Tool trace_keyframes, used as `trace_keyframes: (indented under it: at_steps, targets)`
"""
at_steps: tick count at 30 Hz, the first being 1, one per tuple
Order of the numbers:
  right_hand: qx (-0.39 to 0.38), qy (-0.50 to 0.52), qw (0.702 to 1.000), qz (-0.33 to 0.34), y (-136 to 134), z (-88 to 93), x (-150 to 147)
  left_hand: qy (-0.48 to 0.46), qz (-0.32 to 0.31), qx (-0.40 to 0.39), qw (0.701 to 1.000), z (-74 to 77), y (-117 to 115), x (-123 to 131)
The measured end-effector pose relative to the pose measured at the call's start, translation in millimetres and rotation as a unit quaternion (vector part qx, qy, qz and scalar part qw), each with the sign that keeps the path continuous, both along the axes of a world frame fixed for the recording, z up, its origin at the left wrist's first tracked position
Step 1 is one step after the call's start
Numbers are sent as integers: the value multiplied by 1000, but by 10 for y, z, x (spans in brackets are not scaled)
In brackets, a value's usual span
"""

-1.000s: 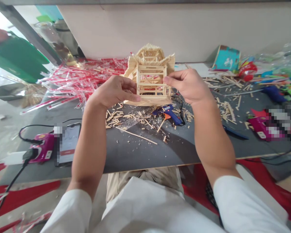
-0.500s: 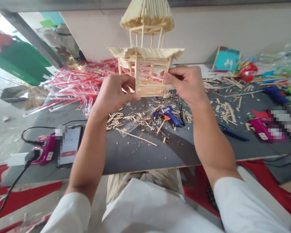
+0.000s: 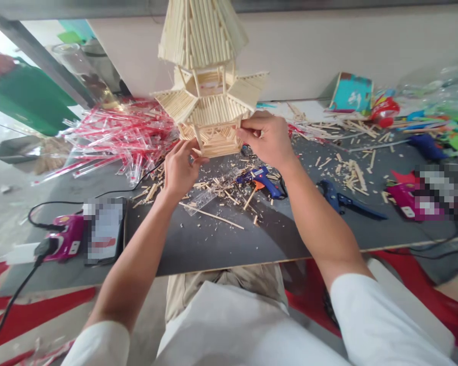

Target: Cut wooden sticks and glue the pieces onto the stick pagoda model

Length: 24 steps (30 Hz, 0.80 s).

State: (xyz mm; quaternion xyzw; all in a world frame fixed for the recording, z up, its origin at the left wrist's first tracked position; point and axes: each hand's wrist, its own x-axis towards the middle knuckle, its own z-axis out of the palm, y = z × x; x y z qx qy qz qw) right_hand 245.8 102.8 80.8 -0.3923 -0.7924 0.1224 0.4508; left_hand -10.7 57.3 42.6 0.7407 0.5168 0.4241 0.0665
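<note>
The left hand [image 3: 183, 169] pinches the model [image 3: 212, 109] at its lower left corner, thumb in front and fingers at the side. The right hand [image 3: 270, 140] pinches a post on the model's right side, just under the lower roof. The model, a two-tiered wooden pavilion, is held above the table [image 3: 213, 251], slightly tilted, its peak cut off by the upper edge of the view. Below and to its right lies a blue glue gun [image 3: 266, 183] among scattered stick offcuts. A long stick [image 3: 213, 216] lies nearer the person. Blue pliers [image 3: 351, 203] rest beyond the right forearm. Red-and-clear wrappers [image 3: 118, 137] are heaped at left; a phone [image 3: 106, 231] lies beside a pink socket [image 3: 67, 238] near the left forearm.
</note>
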Motion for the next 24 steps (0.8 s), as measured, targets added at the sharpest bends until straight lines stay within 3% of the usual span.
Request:
trace_keyframes:
  at_steps: [3,6,15,19,24]
  targets:
    - [5,-8,1000,0,59,-77,28,-4,-23,11,1000,-132,95,13]
    - [6,-19,1000,6,59,-90,50,-4,-31,8,999,-161,83,4]
    - [-31,-30,998,56,-297,114,-104,-1,-24,-54,998,100,-531,-196]
    - [-64,-29,996,60,-370,-65,-139,8,-28,-70,997,11,-684,-247]
    - [-93,-15,994,51,-394,-376,-119,53,-32,-89,994,-132,-673,-238]
